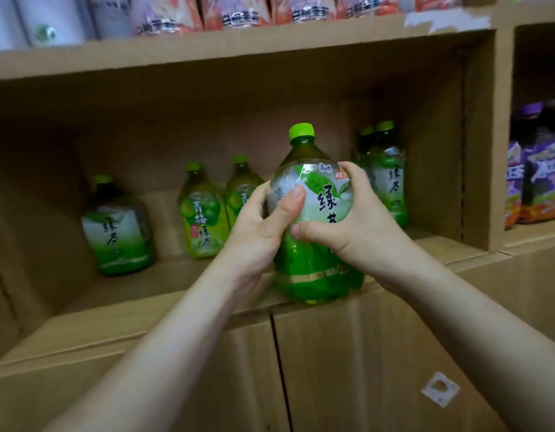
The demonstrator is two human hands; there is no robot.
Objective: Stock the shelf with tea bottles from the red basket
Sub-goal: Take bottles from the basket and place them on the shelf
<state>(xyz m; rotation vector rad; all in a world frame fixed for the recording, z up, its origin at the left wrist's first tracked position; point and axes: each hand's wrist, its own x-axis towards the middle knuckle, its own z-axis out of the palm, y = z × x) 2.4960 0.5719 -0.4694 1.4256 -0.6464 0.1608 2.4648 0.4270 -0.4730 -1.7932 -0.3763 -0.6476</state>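
Observation:
A large green tea bottle (pixel 316 194) with a green cap stands upright at the front edge of the cardboard shelf (pixel 164 294). My left hand (pixel 260 226) grips its left side, thumb across the label. My right hand (pixel 347 219) grips its right side, fingers curled round the body. Further back on the shelf stand several more green bottles: one at the left (pixel 117 226), two in the middle (pixel 201 213), and two at the right (pixel 386 169). The red basket is not in view.
The shelf above (pixel 238 45) carries packaged goods in white and orange wrappers. A cardboard wall (pixel 500 135) divides this bay from the right bay, which holds purple bottles (pixel 537 163). Below the shelf are cardboard panels (pixel 379 369).

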